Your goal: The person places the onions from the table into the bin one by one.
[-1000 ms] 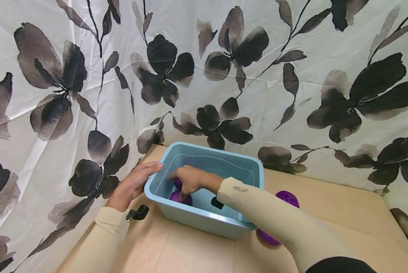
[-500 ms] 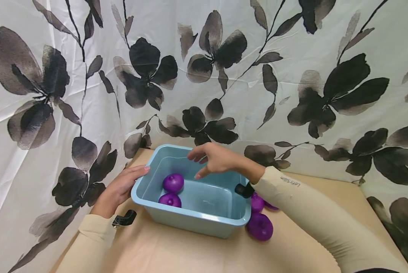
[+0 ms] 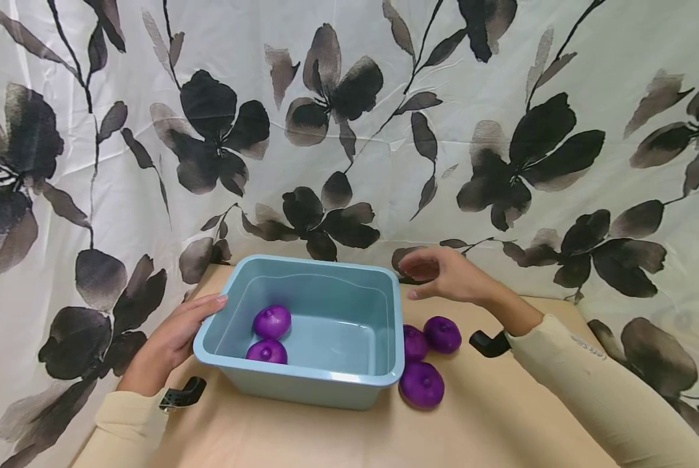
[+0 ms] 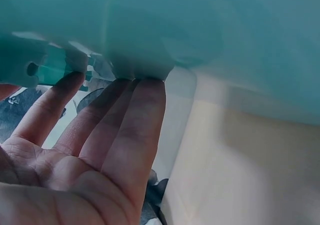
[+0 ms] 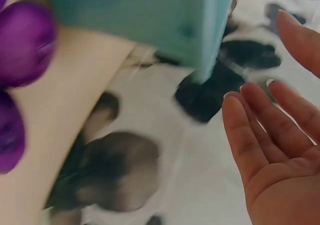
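Observation:
A blue plastic tub [image 3: 303,383] stands on the table with two round purple onion-like vegetables, one behind [image 3: 272,322] the other [image 3: 266,351], at its left end. My left hand [image 3: 171,335] touches the tub's left rim; in the left wrist view its fingers [image 4: 142,120] extend straight to the outer wall. My right hand [image 3: 455,276], relaxed and holding nothing, is raised beyond the tub's right end. Below it, several more purple vegetables, including a front one [image 3: 422,385] and a rear one [image 3: 443,335], lie beside the tub. They also show at the left of the right wrist view.
A white cloth [image 3: 408,162] printed with dark flowers hangs behind and to the left of the table [image 3: 285,435]. Black wrist-worn cameras [image 3: 490,344] sit at both wrists.
My right hand has let go of a purple vegetable inside the tub, lifted out and moved right past the right rim. My left hand stays at the left rim. The head view has turned right.

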The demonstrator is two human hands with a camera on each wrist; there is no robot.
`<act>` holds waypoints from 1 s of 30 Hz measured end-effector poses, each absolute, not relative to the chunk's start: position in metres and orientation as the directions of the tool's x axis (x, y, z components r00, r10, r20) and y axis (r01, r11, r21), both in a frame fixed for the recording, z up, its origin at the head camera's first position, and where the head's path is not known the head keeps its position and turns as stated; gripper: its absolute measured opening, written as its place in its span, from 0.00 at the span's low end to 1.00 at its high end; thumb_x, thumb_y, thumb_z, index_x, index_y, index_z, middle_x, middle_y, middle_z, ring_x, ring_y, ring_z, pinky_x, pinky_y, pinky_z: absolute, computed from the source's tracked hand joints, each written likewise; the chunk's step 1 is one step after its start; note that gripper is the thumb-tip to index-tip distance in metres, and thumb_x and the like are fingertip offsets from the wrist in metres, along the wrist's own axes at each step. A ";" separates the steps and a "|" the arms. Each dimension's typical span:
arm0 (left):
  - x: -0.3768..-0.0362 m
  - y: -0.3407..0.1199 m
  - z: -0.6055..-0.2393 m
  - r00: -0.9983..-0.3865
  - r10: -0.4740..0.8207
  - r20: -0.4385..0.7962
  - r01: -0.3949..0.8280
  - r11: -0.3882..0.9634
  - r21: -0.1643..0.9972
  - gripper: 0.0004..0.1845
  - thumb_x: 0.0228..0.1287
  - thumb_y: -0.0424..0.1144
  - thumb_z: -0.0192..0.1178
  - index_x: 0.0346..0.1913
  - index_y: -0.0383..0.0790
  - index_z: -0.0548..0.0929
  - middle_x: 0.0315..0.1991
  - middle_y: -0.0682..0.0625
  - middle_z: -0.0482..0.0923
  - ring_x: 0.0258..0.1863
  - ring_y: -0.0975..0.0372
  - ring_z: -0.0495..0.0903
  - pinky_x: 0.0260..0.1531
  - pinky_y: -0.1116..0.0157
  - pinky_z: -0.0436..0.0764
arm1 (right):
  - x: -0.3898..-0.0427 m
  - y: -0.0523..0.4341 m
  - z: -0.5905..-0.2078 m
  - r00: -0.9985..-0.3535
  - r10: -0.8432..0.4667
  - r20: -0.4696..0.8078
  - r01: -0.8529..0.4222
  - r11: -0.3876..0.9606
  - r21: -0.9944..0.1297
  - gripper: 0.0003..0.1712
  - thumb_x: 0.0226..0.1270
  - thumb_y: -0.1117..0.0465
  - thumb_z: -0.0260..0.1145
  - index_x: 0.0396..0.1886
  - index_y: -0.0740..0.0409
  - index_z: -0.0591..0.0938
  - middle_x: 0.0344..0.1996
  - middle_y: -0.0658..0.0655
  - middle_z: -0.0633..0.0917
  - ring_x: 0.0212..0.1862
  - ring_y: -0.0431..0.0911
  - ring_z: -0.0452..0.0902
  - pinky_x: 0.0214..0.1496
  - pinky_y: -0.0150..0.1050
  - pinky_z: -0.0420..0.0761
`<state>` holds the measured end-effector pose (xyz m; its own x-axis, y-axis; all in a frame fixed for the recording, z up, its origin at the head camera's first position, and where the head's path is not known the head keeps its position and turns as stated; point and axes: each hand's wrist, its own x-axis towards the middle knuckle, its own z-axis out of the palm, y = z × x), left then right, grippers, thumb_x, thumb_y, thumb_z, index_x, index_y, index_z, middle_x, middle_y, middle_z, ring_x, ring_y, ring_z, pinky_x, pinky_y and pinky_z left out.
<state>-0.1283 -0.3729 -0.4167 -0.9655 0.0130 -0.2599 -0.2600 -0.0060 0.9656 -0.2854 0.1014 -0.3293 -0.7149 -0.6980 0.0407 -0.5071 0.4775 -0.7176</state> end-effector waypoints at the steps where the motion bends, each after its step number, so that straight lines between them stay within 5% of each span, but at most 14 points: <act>1: -0.127 -0.373 -0.417 -0.965 0.010 -0.263 -0.263 -0.011 0.965 0.38 0.82 0.49 0.53 0.81 0.30 0.56 0.49 0.60 0.87 0.49 0.64 0.87 0.49 0.61 0.88 | -0.287 0.109 -0.336 -0.729 -0.683 0.043 -0.500 0.489 -0.714 0.34 0.60 0.62 0.80 0.65 0.67 0.79 0.61 0.67 0.84 0.64 0.62 0.82 0.66 0.55 0.81; 10: -0.123 -0.378 -0.416 -0.966 0.008 -0.260 -0.260 -0.012 0.966 0.34 0.82 0.49 0.52 0.80 0.33 0.61 0.48 0.60 0.87 0.48 0.63 0.88 0.49 0.60 0.88 | -0.298 0.158 -0.407 -0.837 -0.547 0.024 -0.410 0.597 -0.690 0.37 0.61 0.60 0.79 0.66 0.71 0.77 0.63 0.73 0.81 0.66 0.70 0.77 0.68 0.61 0.78; 17: -0.123 -0.378 -0.417 -0.965 -0.003 -0.262 -0.262 0.018 0.965 0.37 0.82 0.49 0.52 0.81 0.31 0.56 0.48 0.60 0.87 0.49 0.62 0.87 0.49 0.59 0.88 | -0.295 0.176 -0.462 -0.876 -0.482 0.021 -0.372 0.646 -0.666 0.42 0.57 0.58 0.82 0.67 0.73 0.76 0.65 0.74 0.80 0.66 0.72 0.76 0.68 0.61 0.78; 23: -0.123 -0.376 -0.418 -0.965 -0.010 -0.263 -0.263 0.047 0.964 0.38 0.82 0.50 0.52 0.82 0.31 0.54 0.51 0.58 0.86 0.50 0.61 0.87 0.50 0.57 0.88 | -0.284 0.181 -0.488 -0.892 -0.453 -0.011 -0.325 0.658 -0.680 0.43 0.53 0.57 0.84 0.65 0.72 0.77 0.63 0.73 0.81 0.65 0.71 0.77 0.66 0.61 0.80; 30: -0.124 -0.374 -0.421 -0.964 -0.018 -0.265 -0.265 0.005 0.964 0.32 0.81 0.49 0.53 0.79 0.36 0.64 0.47 0.59 0.88 0.48 0.62 0.88 0.48 0.59 0.88 | -0.279 0.183 -0.502 -0.907 -0.421 -0.005 -0.303 0.660 -0.687 0.46 0.50 0.57 0.86 0.67 0.69 0.77 0.63 0.75 0.80 0.61 0.70 0.82 0.61 0.59 0.84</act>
